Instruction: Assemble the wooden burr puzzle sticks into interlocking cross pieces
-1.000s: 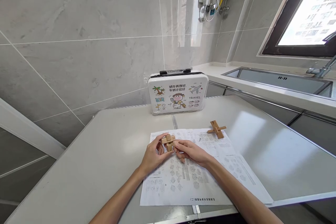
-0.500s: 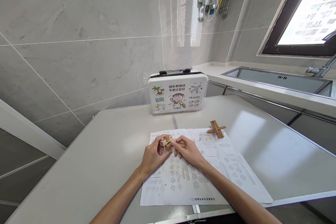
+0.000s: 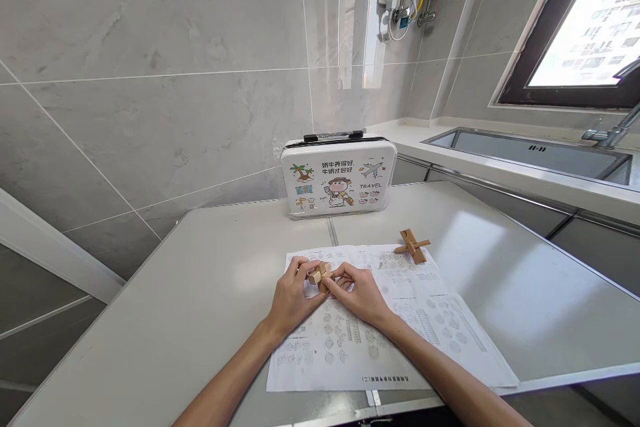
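Between both hands is a small wooden interlocking puzzle made of short light-brown bars, held just above a printed sheet. My left hand grips its left side, with fingers over the top and the thumb below. From the right, my right hand pinches it with thumb and fingertips. Parts of the puzzle are hidden behind the fingers. Under the hands lies the white instruction sheet, covered with small grey diagrams. Beyond my right hand, at the sheet's far right edge, rest crossed flat wooden pieces.
A white cartoon suitcase with a black handle stands at the back of the grey table, near the tiled wall. A counter with a sink and a faucet runs along the right. The table's front edge lies below the sheet.
The puzzle has turned a little in my hands and sits slightly lower. My left fingers now stretch further over its top, and my right fingertips have closed in on its right side.
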Tool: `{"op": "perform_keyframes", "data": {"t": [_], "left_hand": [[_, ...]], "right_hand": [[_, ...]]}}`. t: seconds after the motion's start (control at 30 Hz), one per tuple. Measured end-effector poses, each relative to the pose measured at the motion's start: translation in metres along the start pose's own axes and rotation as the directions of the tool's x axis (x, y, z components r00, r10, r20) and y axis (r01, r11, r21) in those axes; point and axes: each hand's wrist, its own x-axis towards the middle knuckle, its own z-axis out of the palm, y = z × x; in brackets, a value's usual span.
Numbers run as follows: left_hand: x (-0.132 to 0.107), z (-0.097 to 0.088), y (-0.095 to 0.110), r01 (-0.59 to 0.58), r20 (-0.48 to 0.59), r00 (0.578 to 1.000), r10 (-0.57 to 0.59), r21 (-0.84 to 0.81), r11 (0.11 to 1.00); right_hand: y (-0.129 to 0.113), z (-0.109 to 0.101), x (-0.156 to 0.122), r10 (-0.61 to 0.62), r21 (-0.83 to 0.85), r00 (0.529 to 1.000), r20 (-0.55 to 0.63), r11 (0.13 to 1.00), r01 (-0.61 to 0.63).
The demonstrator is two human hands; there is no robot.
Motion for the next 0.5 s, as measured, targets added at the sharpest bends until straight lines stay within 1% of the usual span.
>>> {"op": "perform_keyframes", "data": {"t": [0.13,0.2,0.27,0.33,0.4,0.5], "left_hand": [[0.0011,-0.0022,0.0035,0.046,0.045,0.998,-0.043,-0.060,0.997],[0.0015,-0.0029,0.0048,0.108,0.068,0.992,-0.102,-0.085,0.990],[0.0024,-0.0031,0.0057,0.181,0.077,0.982,-0.172,-0.129,0.975],[0.0039,-0.0032,0.0064,0.246,0.079,0.969,-0.235,-0.199,0.949],[0.0058,-0.0034,0.0067,0.299,0.101,0.954,-0.281,-0.286,0.911],[0.0078,-0.0043,0.0063,0.354,0.178,0.935,-0.307,-0.402,0.845]], "right_hand": [[-0.0023,-0.0027,0.0012,-0.027,-0.028,1.000,-0.005,0.999,0.027],[-0.0033,-0.0044,0.0025,-0.026,-0.007,1.000,0.014,1.000,0.026],[-0.0030,-0.0057,0.0039,-0.010,0.062,1.000,0.028,0.998,0.008],[-0.0013,-0.0064,0.0054,0.014,0.155,0.999,0.030,0.988,-0.018],[0.0008,-0.0067,0.0068,0.036,0.213,0.999,0.035,0.976,-0.043],[0.0027,-0.0070,0.0082,0.041,0.183,0.995,0.091,0.982,-0.057]]}}
